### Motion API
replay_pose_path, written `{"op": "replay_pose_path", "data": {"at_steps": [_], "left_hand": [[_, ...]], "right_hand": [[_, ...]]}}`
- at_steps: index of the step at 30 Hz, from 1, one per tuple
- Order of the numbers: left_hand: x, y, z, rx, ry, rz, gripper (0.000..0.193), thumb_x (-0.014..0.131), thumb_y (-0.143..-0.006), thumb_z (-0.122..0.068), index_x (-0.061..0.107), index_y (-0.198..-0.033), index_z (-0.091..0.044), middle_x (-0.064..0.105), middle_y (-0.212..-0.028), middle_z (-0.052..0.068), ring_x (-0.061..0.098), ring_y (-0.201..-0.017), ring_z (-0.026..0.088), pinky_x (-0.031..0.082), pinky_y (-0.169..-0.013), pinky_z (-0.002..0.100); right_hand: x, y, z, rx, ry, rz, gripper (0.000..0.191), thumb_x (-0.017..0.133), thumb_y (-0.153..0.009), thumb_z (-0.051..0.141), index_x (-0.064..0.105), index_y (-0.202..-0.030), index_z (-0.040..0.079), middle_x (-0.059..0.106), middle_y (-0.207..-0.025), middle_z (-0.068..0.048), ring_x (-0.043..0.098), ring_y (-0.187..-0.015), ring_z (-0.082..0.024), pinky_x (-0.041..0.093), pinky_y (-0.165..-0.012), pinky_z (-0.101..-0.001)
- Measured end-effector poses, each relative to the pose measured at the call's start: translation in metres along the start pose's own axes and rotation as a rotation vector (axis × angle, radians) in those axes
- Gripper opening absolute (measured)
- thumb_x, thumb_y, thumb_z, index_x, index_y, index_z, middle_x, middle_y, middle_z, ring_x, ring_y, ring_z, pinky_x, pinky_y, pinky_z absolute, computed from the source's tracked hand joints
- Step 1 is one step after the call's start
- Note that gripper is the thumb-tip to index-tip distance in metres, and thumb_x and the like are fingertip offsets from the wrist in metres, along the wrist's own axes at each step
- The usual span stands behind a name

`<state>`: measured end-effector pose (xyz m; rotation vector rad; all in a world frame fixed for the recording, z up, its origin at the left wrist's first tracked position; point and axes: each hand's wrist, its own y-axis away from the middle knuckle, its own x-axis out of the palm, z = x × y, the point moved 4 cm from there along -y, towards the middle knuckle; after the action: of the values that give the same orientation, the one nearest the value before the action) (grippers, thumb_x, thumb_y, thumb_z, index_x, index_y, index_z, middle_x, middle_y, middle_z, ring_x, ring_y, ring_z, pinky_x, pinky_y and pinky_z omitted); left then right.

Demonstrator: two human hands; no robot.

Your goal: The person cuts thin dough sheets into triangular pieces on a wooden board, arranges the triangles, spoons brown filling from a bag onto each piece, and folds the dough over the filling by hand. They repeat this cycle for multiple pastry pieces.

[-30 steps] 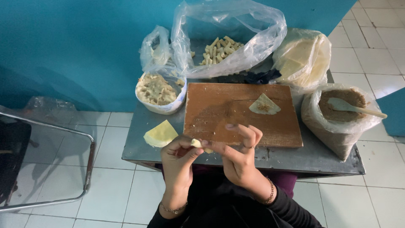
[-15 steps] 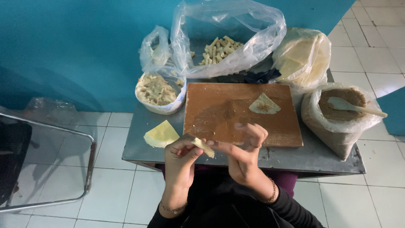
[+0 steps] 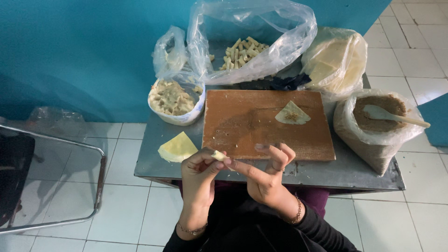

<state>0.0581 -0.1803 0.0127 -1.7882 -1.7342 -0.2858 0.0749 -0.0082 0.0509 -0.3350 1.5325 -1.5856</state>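
Seen from above, a person sits at a small grey tabletop (image 3: 326,170), both hands raised just in front of the near edge of a brown wooden cutting board (image 3: 247,123).

The left hand (image 3: 198,175) is curled closed, its thumb and fingertips pinched on a small pale rolled pastry (image 3: 218,155). The right hand (image 3: 268,172) is partly closed, its forefinger stretched across to touch the roll's end while the other fingers arch loosely.

Compared with half a second ago, the hands have drawn slightly closer together and the roll looks shorter and more tucked into the left fingertips; judging by this, the rolling or sealing of this piece is near its end.

The roll's long axis runs roughly left to right, tilted a little, with its exposed end pointing toward the right hand and the board's near edge.

On the board's far right part lies a folded wrapper with filling (image 3: 292,113). Left of the board sit a loose yellow wrapper (image 3: 176,147) and a bowl of filling (image 3: 173,100). Behind the board, a clear bag of finished rolls (image 3: 245,49). Right of the board, a bag of brown crumbs (image 3: 375,123) holding a spoon.
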Motion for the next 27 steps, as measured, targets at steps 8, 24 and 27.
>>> {"op": "replay_pose_path", "data": {"at_steps": [8,24,27], "left_hand": [[0.003,0.002,-0.001,0.059,-0.022,0.040,0.009,0.075,-0.090,0.009,0.072,-0.097,0.004,0.070,-0.091,0.010,0.073,-0.083,0.022,0.058,-0.102,0.038],[0.003,0.002,0.002,0.045,-0.006,-0.027,0.014,0.077,-0.082,0.013,0.071,-0.092,0.004,0.069,-0.091,0.010,0.072,-0.086,0.019,0.062,-0.081,0.035],[0.005,0.002,0.000,0.059,-0.068,-0.009,0.015,0.077,-0.083,0.013,0.072,-0.094,0.005,0.069,-0.093,0.010,0.071,-0.085,0.018,0.061,-0.082,0.032]], "right_hand": [[0.001,0.001,-0.016,0.201,-0.540,0.034,0.037,0.067,-0.080,-0.001,0.080,-0.103,0.026,0.034,-0.133,-0.005,0.035,-0.132,-0.025,0.031,-0.119,-0.0394],[-0.015,-0.007,-0.006,-0.012,-0.041,-0.114,0.042,0.069,-0.075,0.008,0.083,-0.100,0.039,0.044,-0.118,-0.005,0.037,-0.117,-0.026,0.032,-0.104,-0.0413],[-0.014,-0.010,-0.009,0.084,-0.099,-0.075,0.035,0.073,-0.076,0.009,0.084,-0.099,0.032,0.046,-0.121,-0.007,0.038,-0.120,-0.028,0.033,-0.106,-0.0424]]}}
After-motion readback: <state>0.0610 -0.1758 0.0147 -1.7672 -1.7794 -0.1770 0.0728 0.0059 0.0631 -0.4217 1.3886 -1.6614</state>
